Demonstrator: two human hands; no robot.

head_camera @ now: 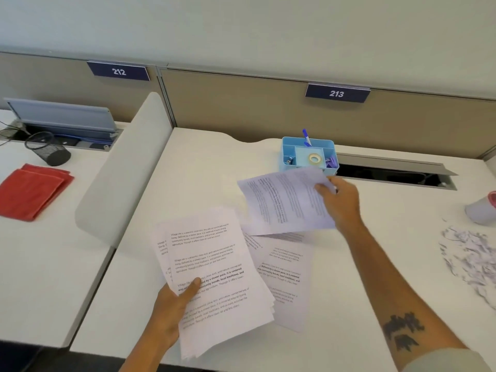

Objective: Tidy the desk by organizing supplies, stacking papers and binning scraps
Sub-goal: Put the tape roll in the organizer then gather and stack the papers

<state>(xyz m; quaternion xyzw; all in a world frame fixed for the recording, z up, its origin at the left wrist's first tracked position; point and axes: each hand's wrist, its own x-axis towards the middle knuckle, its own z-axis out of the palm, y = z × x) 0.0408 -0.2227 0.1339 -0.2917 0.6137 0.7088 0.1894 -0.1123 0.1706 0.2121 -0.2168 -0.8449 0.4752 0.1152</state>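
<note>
The paper-stacking is the part in hand, and it looks roughly half done. The left hand (171, 310), low and left of centre in the frame, holds a gathered stack of printed sheets (212, 277), thumb pressed on the top page and the fingers curled under the sheaf; its edges are not yet squared, fanning out at the lower right corner. The right hand (339, 200), just right of centre, pinches a single printed sheet (287, 202) by its far corner and has it lifted off the worktop (204, 167), tilted, with its shadow falling on the pages beneath. At least two more loose sheets (284, 272) lie flat in the middle of the frame, partly tucked under the stack and the lifted page, so a few pickups are left before the pile is complete.

The supplies seem mostly dealt with: the light blue desk organiser (308, 157) above centre holds a roll of tape (314, 158), a blue pen (306, 136) standing in the back compartment, and what look like clips at both ends.

The scraps have not been touched, I'd judge. A heap of shredded paper (468, 253) spreads along the right edge of the frame, well apart from both hands. A pale cup-like container with a red rim (483, 210) sits near it; whether that is the bin, I cannot tell.
</note>
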